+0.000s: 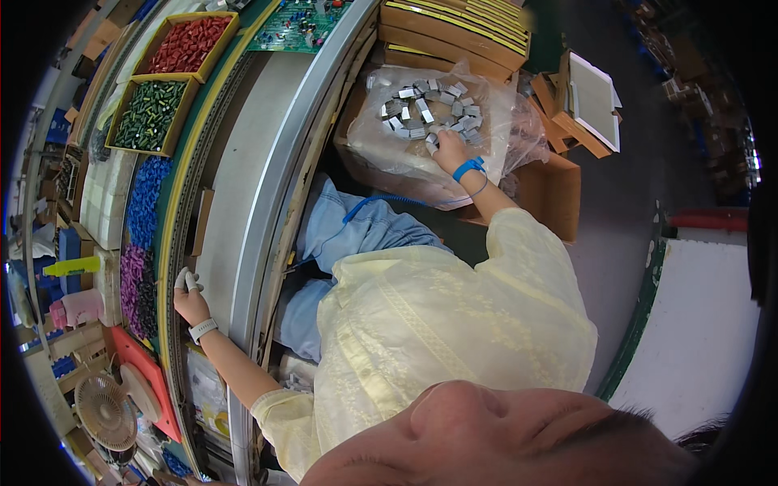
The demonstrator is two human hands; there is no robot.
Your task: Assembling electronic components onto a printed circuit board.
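Observation:
My left hand [191, 301], with white covers on its fingertips and a pale watch on the wrist, rests over the far rail of the conveyor [258, 174]. Its fingers are slightly apart, and nothing shows in them. My right hand [449, 152] wears a blue wrist strap [468, 168] with a coiled cord. It reaches into a pile of silver metal blocks [421, 108] lying on a clear plastic bag [381, 154] in a cardboard box. The fingers there are bent together at the near edge of the pile; what they pinch is hidden.
Beyond the conveyor stand yellow-edged bins of red parts [190, 44] and green parts [150, 116], beside heaps of blue parts [148, 202] and purple parts [132, 283]. A green circuit board [296, 26] lies at the top. Stacked cartons [454, 32] and a fan [105, 411] are also around.

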